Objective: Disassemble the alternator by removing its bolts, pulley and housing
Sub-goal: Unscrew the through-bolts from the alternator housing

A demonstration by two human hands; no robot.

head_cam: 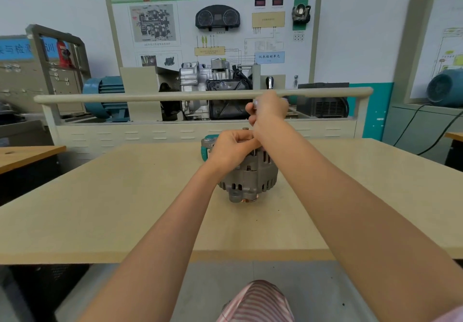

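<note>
A grey alternator (253,176) stands on the beige table (125,209), its copper-coloured pulley (249,199) at the bottom front. My left hand (231,149) grips the top of the alternator with curled fingers. Above and behind it, my right hand (266,110) is curled round a small tool or part that shows only as a pale tip near the fingers; what it holds is blurred. A small bolt or stud (245,129) pokes up between the two hands. The alternator's top face is hidden by both hands.
A teal object (209,146) sits just behind the alternator to the left. A training bench with a beige rail (150,97), a gearbox and blue motors stands behind the table. Another table (27,155) lies at left.
</note>
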